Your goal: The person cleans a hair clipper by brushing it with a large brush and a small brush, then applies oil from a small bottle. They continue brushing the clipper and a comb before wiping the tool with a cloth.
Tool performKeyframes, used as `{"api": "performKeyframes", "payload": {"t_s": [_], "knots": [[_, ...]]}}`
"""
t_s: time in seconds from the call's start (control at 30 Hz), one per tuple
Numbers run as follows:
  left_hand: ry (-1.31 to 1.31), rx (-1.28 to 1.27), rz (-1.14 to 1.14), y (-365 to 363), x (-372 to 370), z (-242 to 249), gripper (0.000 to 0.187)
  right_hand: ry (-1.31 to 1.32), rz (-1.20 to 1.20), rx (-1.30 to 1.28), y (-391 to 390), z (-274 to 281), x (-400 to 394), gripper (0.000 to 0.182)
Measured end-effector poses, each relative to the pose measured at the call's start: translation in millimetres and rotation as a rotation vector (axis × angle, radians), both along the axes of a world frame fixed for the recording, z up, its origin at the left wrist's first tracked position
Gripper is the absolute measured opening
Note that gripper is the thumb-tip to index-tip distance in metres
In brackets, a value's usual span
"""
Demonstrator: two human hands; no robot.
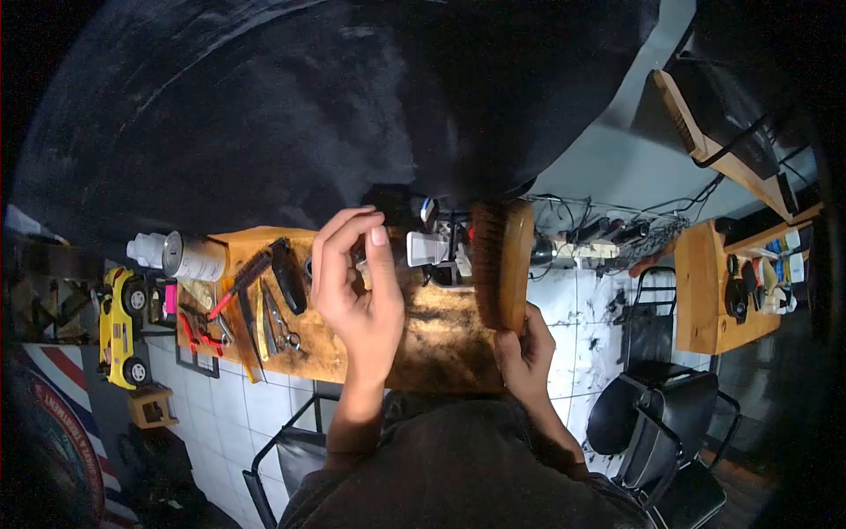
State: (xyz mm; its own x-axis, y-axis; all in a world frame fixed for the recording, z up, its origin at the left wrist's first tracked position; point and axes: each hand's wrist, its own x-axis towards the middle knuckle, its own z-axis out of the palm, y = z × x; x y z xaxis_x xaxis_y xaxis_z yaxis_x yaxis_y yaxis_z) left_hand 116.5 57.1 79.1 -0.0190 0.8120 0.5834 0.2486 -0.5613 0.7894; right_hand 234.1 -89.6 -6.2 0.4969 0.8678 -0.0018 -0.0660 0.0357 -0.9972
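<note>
wooden brush (513,264) in right hand (529,356)

- Worktable (441,353): its middle is the clock's centre, twelve straight ahead.
- On it, at nine o'clock: scissors (278,323).
- At its ten o'clock edge: a can (196,256).
- At two o'clock: a brush (517,264), in the right hand (529,360).
- Over its middle: the left hand (359,295).
- Beyond its nine o'clock end: a toy truck (119,331).
- At seven: a chair (304,454).
- At three, well apart: a second table (696,282), bearing a hairbrush (736,297).

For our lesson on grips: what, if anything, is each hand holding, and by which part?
The right hand holds a wooden brush by its near end; the left hand holds nothing visible.
</note>
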Motion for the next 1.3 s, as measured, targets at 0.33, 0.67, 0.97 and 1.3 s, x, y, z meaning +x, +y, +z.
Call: {"api": "performKeyframes", "payload": {"t_s": [0.33,0.67,0.97,1.3], "knots": [[0.076,0.116,-0.005,-47,-47,-7,0.013,-0.1,0.092,0.011,-14,1,-22,0.044],[0.017,-0.096,0.049,-83,-112,-46,0.01,-0.249,0.322,0.007,-12,4,-66,0.046],[0.013,-0.35,0.126,-114,-166,-78,0.008,-0.459,0.512,-0.168,-8,-6,-104,0.044],[0.067,-0.378,0.041,-101,-195,-99,0.013,-0.62,0.511,-0.305,1,-20,-135,0.04]]}}
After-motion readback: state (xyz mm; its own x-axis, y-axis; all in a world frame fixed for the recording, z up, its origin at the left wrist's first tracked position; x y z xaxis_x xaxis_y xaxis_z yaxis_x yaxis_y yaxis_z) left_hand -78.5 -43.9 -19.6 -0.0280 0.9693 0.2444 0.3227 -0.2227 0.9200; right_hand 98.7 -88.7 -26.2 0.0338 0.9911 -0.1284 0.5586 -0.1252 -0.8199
